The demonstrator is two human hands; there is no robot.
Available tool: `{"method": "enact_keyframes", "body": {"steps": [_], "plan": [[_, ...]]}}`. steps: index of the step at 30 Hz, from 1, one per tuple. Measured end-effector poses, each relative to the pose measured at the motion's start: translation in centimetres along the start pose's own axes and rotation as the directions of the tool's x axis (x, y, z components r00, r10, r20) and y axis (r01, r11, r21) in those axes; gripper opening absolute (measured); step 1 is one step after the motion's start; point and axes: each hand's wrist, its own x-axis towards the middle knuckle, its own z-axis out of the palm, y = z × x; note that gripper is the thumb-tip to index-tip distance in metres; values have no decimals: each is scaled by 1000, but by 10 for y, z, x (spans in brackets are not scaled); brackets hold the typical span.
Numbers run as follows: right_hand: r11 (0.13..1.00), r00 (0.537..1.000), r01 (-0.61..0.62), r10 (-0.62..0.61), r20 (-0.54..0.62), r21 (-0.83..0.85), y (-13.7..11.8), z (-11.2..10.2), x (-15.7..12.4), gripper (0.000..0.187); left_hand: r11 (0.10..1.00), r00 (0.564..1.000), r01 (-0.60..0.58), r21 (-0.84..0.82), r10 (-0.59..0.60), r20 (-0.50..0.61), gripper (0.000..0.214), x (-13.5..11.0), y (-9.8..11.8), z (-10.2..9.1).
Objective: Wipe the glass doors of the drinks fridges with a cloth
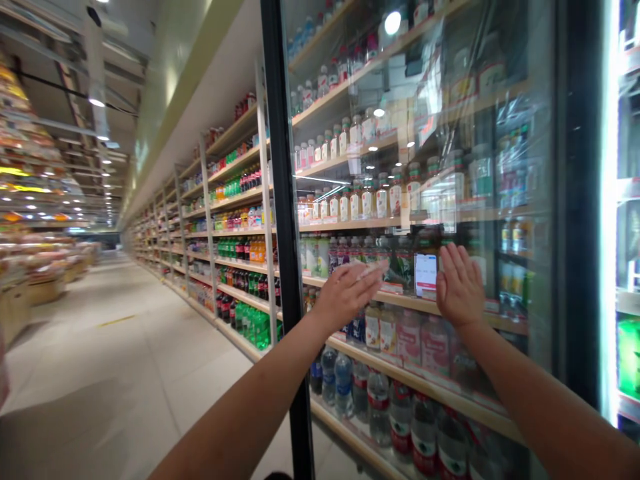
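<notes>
You've got pale floor tiles [115, 360] at left, long shelving [265, 173] running back, bright ceiling lights [97, 103] overhead; far left's blurred, maybe wooden display stands [47, 289].

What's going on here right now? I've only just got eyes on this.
A person stands in a store aisle with both bare hands up at a black-framed glass door. The left hand and the right hand are flat with fingers extended, close to or against the glass; actual contact is hard to confirm. Neither visibly holds anything. Rows of bottles show through the door, and brightly lit shelves stand at the far right.
</notes>
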Motion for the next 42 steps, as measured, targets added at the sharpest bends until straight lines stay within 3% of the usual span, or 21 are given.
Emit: {"method": "enact_keyframes", "body": {"steps": [3,5,6,8,10,11,13,16,18,21,22,23,26,28,31,33,35,39,40,42], "plan": [[1000,1000,-3,3,2,-2,0,0,0,65,954,954,298,16,-298,-4,36,5,-7,-2],[1000,1000,-6,6,3,0,0,0,0,65,935,934,356,2,-356,-17,36,6,-2,-3],[1000,1000,-9,9,5,4,0,0,0,65,950,950,311,-16,-312,-20,33,6,2,-4],[1000,1000,-13,13,12,11,-1,0,0,65,992,993,113,-59,-114,-14,28,2,9,-4],[1000,1000,-13,12,14,7,-1,0,0,65,994,998,-57,-90,56,-11,26,-1,9,-4],[1000,1000,-10,10,13,2,-1,0,0,65,994,998,-62,-87,62,-10,27,-3,5,-4],[1000,1000,-4,4,9,-6,0,0,0,64,996,997,73,-56,-73,-9,31,-4,-4,-3],[1000,1000,-9,9,4,-10,0,0,0,64,958,958,287,-18,-288,-20,36,-7,-5,-2],[1000,1000,-10,10,-1,-7,0,0,-1,65,972,972,233,-27,-233,-8,33,-12,4,-2],[1000,1000,-4,4,-9,12,0,0,-2,66,998,999,-21,-61,24,47,29,-18,15,-4],[1000,1000,-1,1,-14,18,0,0,-2,65,997,997,-46,-62,49,56,29,-20,14,-4],[1000,1000,-1,1,-20,21,0,0,-3,65,999,998,-11,-53,14,56,29,-20,12,-4],[1000,1000,-9,9,-25,24,0,1,-4,65,965,965,261,-14,-261,16,31,-17,6,-3],[1000,1000,-15,15,-20,20,0,1,-4,65,943,943,332,-1,-332,8,32,-17,10,-2],[1000,1000,-8,8,-25,12,0,1,-4,63,994,994,109,-23,-109,18,30,-20,22,-3],[1000,1000,-1,2,-29,9,0,1,-4,63,997,999,-48,-53,48,15,28,-21,24,-5],[1000,1000,-1,1,-27,10,0,1,-3,62,999,1000,-9,-52,10,3,28,-20,18,-6],[1000,1000,-13,13,-18,5,0,1,-3,62,959,958,285,-7,-285,-24,31,-15,12,-5],[1000,1000,-13,13,-16,3,0,1,-3,62,955,955,296,-9,-296,-17,30,-16,16,-5],[1000,1000,-10,10,-11,2,0,1,-3,63,983,983,180,-31,-179,24,27,-19,26,-5]]}}
